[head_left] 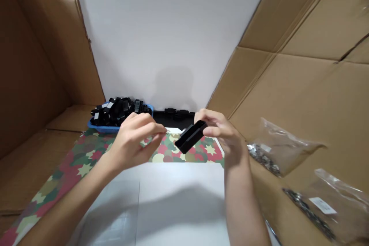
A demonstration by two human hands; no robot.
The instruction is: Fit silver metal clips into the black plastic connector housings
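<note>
My right hand (pixel 217 127) grips a black rectangular plastic housing (pixel 190 137) by its upper right end. The housing is tilted, with its hollow, open side towards me. To its left is my left hand (pixel 141 136), thumb and forefinger pinched together. A tiny thin tip shows at those fingertips, too small to name. A small gap lies between the left fingertips and the housing. Both hands are raised above the table.
A blue tray (pixel 103 128) heaped with black plastic parts (pixel 122 109) stands at the back left. Cardboard walls (pixel 305 96) flank both sides. Clear bags (pixel 288 142) with small metal pieces lie at the right. A white sheet (pixel 178 200) covers part of the camouflage-patterned cloth (pixel 69 173).
</note>
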